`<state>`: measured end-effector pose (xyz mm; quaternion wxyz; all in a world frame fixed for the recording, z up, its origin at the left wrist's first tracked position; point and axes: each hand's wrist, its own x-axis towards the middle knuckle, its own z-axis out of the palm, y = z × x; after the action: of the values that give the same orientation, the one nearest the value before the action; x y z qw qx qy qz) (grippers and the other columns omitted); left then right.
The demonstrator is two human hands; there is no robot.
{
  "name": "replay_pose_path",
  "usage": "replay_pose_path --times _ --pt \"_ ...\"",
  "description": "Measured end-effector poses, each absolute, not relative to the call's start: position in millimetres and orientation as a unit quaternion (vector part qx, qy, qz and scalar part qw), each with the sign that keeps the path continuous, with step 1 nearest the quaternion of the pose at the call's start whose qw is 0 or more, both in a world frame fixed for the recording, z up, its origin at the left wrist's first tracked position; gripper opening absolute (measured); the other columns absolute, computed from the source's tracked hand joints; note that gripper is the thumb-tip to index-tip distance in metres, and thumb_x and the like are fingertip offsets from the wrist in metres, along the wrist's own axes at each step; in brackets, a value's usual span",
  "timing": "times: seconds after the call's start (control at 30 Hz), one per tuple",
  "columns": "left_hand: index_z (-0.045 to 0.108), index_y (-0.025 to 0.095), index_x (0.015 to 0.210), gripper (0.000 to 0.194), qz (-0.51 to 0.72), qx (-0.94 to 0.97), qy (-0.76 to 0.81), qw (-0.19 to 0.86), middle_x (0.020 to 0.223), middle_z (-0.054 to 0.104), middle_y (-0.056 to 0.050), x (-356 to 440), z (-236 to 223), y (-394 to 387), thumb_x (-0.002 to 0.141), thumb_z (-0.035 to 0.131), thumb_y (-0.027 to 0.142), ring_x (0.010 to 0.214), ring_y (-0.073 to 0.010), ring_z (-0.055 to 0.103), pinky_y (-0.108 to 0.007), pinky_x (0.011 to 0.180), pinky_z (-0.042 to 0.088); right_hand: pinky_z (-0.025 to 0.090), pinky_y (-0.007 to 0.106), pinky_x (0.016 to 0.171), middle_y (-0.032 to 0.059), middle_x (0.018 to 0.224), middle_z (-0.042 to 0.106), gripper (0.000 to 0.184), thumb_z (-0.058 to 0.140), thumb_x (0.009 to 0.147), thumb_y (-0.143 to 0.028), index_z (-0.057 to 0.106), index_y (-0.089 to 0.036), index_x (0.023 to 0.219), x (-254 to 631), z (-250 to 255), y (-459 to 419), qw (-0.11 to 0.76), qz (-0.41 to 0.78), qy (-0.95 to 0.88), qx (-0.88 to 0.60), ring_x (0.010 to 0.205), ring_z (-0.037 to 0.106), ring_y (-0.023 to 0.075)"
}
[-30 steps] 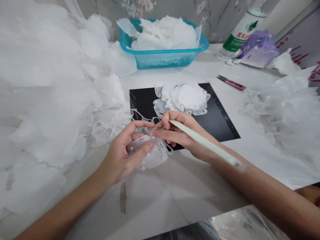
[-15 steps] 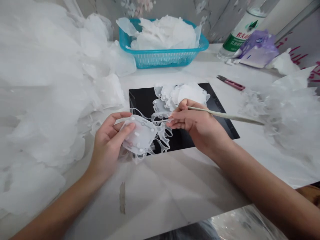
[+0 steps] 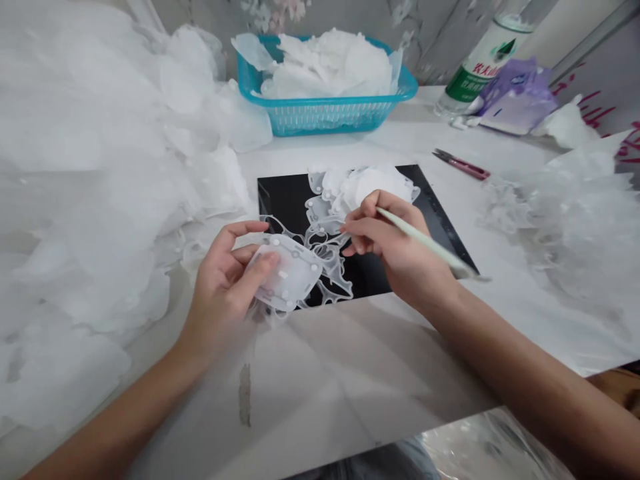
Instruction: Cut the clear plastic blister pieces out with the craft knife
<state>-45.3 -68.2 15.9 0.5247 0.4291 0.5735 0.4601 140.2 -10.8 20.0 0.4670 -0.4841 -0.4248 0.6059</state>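
Note:
My left hand (image 3: 225,287) grips a translucent white rounded piece (image 3: 287,273) studded with small bumps, thumb on top and fingers beneath. My right hand (image 3: 387,240) is closed round a thin pale stick (image 3: 430,245) that slants back to the right. Its fingertips also pinch a thin clear web of trimmings (image 3: 327,257) that stretches from the piece over the black mat (image 3: 285,193). Just behind my right hand, a stack of similar white pieces (image 3: 345,183) lies on the mat.
A teal basket (image 3: 325,113) full of white pieces stands at the back. A big heap of white pieces (image 3: 100,180) fills the left, and clear scraps (image 3: 565,227) pile up at the right. Pink-handled snips (image 3: 463,165), a bottle (image 3: 480,63) and a purple packet (image 3: 517,97) lie behind.
My hands have drawn apart: the web of trimmings has peeled away from the piece in my left hand. The stick has swung from pointing at me to slanting right.

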Motion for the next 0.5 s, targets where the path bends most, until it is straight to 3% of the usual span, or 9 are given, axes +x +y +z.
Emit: replay_pose_path --times 0.13,0.3,0.4,0.5 --pt "0.057 0.021 0.103 0.038 0.374 0.503 0.584 0.516 0.074 0.062 0.002 -45.6 15.8 -66.3 0.07 0.075 0.031 0.059 -0.0106 0.057 -0.018 0.05 0.044 0.044 0.021 0.059 -0.0022 0.071 0.059 0.033 0.072 0.065 -0.013 0.039 -0.019 0.067 138.5 21.0 -13.4 0.381 0.641 -0.508 -0.432 0.064 0.053 0.0081" --pt "0.056 0.024 0.096 0.031 0.456 0.474 0.577 0.484 0.076 0.057 0.004 -48.5 11.4 -65.2 0.072 0.074 0.031 0.06 -0.0086 0.055 -0.015 0.05 0.045 0.04 0.021 0.055 -0.0025 0.076 0.058 0.035 0.072 0.066 -0.012 0.038 -0.019 0.07 144.2 23.2 -12.2 0.265 0.643 -0.61 -0.38 0.063 0.049 0.0073" --pt "0.053 0.028 0.104 0.035 0.459 0.485 0.54 0.513 0.077 0.06 0.005 -51.3 11.4 -65.1 0.074 0.072 0.027 0.058 -0.0081 0.055 -0.015 0.048 0.045 0.041 0.022 0.057 -0.0006 0.076 0.06 0.03 0.065 0.072 -0.009 0.036 -0.019 0.068 145.9 22.4 -11.3 0.281 0.597 -0.654 -0.371 0.065 0.052 0.0086" --pt "0.064 0.026 0.098 0.02 0.387 0.561 0.505 0.53 0.085 0.066 0.001 -53.1 13.4 -65.2 0.078 0.066 0.022 0.067 -0.01 0.06 -0.015 0.053 0.047 0.045 0.023 0.063 0.0011 0.077 0.063 0.028 0.062 0.074 -0.009 0.037 -0.019 0.069 143.8 22.5 -12.4 0.324 0.599 -0.634 -0.366 0.072 0.058 0.0113"
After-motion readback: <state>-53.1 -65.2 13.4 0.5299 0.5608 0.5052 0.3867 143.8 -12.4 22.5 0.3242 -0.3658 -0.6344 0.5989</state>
